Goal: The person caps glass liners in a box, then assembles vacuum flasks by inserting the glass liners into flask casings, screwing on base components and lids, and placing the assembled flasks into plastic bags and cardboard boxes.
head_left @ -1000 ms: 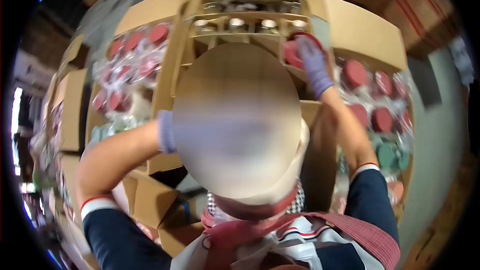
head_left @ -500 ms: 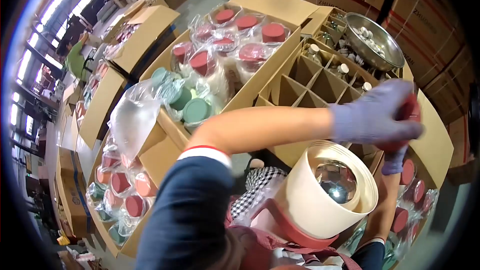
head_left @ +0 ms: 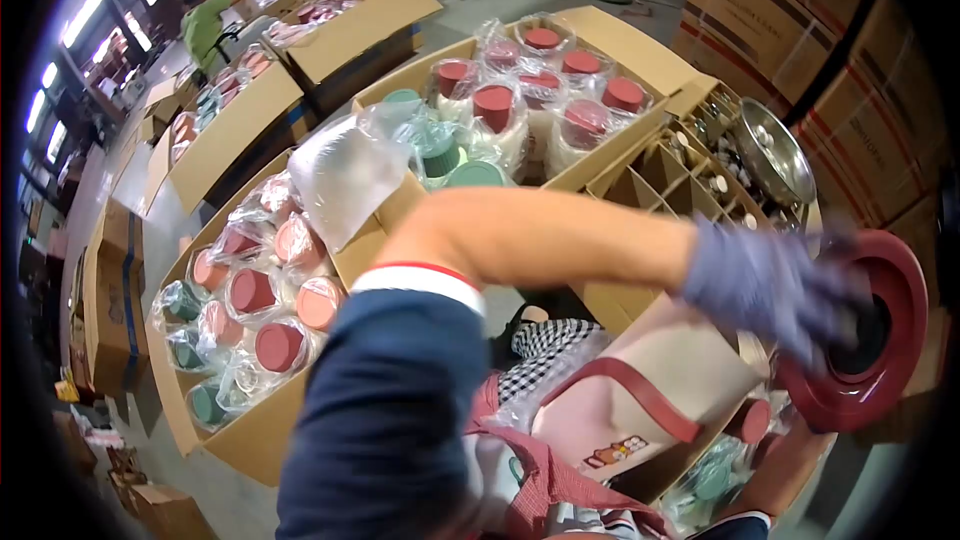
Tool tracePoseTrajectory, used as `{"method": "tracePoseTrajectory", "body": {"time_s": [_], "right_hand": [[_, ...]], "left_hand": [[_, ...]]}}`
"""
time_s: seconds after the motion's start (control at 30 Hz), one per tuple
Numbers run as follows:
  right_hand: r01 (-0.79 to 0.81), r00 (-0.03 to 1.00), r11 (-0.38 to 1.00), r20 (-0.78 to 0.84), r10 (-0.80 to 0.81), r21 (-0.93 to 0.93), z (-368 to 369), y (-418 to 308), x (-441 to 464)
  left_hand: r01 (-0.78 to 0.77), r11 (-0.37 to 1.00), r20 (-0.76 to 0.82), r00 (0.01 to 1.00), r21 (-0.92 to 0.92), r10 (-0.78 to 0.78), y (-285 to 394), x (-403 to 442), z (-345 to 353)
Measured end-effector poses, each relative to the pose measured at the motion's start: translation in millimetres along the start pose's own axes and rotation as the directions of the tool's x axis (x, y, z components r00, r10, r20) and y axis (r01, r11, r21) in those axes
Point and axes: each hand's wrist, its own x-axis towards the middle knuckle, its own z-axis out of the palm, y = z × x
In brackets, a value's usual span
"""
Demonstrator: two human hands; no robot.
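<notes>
My left hand (head_left: 760, 285), in a grey-purple glove, reaches right to the face of a dark red round plastic piece (head_left: 905, 340) with a black centre. Its fingers look spread but are smeared by motion, so I cannot tell whether they grip it. My right forearm (head_left: 790, 475) rises beneath the red piece, which hides the right hand; the piece appears held up by that hand. A cream thermos body (head_left: 655, 380) with a red handle (head_left: 630, 395) and a small cartoon print lies tilted against my lap. Its open end is turned away from view.
A carton (head_left: 555, 175) of bagged red- and green-capped thermoses stands ahead, another carton (head_left: 235, 450) at left. At right are a divided carton (head_left: 625, 190) and a steel bowl (head_left: 785, 155). Stacked boxes (head_left: 765, 15) rise behind. A person in green (head_left: 205, 30) is far left.
The view has shifted. The thermos's open end, with its silver liner, has turned out of sight, showing its side and handle. The red piece has turned its broad face toward me, lower and farther right.
</notes>
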Motion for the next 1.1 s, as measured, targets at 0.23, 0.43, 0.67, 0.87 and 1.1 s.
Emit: {"method": "tracePoseTrajectory", "body": {"time_s": [0.23,0.43,0.67,0.87,1.1], "right_hand": [[-0.144,0.985,0.983,-0.079,0.153,0.118,56,0,-30],[-0.282,0.959,0.779,0.161,0.232,0.56,88,18,-27],[-0.222,0.975,0.757,0.143,0.169,0.614,100,72,-35],[-0.117,0.989,0.935,0.123,0.079,0.336,95,72,-42],[0.313,0.948,0.924,0.136,-0.289,-0.22,96,-7,-68]], "left_hand": [[0.475,0.54,0.107,0.811,-0.695,-0.575,7,-18,-8],[0.704,-0.266,0.719,0.482,-0.658,-0.501,-23,-76,3],[0.607,0.526,0.498,0.793,-0.595,-0.351,-4,-45,19],[0.582,0.539,0.527,0.805,-0.609,-0.273,2,-47,16],[0.585,0.46,0.498,0.811,-0.669,-0.307,14,-54,18]]}}
